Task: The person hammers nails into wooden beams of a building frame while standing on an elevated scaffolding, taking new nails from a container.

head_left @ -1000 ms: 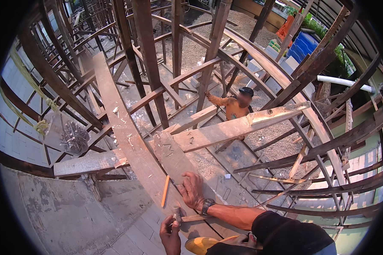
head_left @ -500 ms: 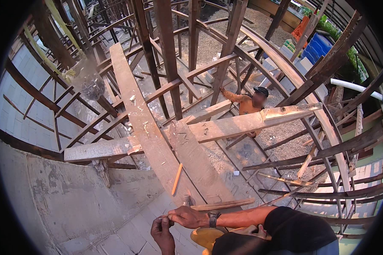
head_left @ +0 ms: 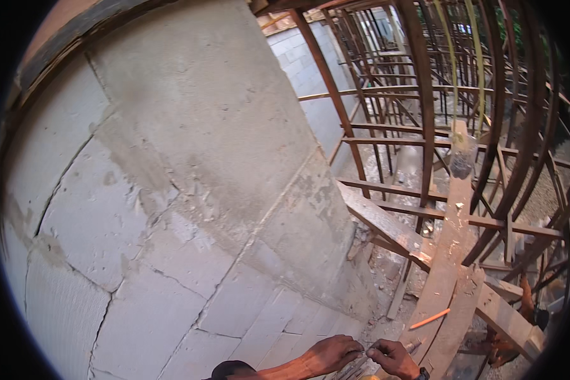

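Observation:
My left hand (head_left: 333, 353) reaches in from the lower edge, its fingers pinched together. Facing it closely is my right hand (head_left: 394, 358), with a dark watch (head_left: 423, 373) at the wrist and its thumb and fingertips closed too. The fingertips of both nearly meet; whatever sits between them is too small to make out. Just beyond the right hand, an orange pencil (head_left: 429, 318) lies slantwise on a long wooden plank (head_left: 442, 285). A small metal piece (head_left: 413, 346) shows beside that hand, partly hidden.
A block wall (head_left: 171, 253), partly plastered, fills the left side. Crossing under the planks is a thick timber beam (head_left: 386, 221). Wooden posts (head_left: 422, 95) and braces stand beyond. A dark container (head_left: 463, 158) hangs by yellow straps. Another person's orange sleeve (head_left: 501, 348) shows lower right.
The view has swung left toward the wall, so the planks, pencil and other person now appear farther right. My hands stay close together, with the left forearm now stretched in from the left.

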A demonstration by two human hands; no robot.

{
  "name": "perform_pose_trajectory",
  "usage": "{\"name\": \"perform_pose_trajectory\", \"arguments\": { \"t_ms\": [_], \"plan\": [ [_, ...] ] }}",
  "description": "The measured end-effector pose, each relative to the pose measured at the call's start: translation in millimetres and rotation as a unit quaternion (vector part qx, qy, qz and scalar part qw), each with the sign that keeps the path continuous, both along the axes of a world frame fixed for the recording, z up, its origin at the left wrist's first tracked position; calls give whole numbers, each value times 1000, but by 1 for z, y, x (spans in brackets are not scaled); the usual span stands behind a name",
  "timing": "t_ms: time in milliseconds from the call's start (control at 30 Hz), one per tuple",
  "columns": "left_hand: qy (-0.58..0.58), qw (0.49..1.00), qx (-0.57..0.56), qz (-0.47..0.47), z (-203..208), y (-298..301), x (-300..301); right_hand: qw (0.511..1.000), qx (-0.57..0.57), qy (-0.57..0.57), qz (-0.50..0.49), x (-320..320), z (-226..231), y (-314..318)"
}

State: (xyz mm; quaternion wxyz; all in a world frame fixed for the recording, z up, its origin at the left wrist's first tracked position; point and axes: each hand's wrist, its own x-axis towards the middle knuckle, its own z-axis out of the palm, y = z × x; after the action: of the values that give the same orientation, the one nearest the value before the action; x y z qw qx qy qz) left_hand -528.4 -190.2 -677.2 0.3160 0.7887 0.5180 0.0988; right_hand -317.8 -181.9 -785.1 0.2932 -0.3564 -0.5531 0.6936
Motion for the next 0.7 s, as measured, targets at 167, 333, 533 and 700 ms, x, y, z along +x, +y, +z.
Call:
{"name": "perform_pose_trajectory", "arguments": {
  "t_ms": [167,333,533,700],
  "plan": [
    [4,997,54,55,27,-17,-78,912,153,-327,-194,52,-16,-40],
    [18,902,384,197,192,-49,-107,911,168,-299,-229,76,6,-48],
    [363,567,740,-21,373,-42,-172,919,166,-281,-220,64,25,-38],
    [515,422,744,-56,496,-57,-189,928,166,-264,-205,49,38,-32]
  ]
}}
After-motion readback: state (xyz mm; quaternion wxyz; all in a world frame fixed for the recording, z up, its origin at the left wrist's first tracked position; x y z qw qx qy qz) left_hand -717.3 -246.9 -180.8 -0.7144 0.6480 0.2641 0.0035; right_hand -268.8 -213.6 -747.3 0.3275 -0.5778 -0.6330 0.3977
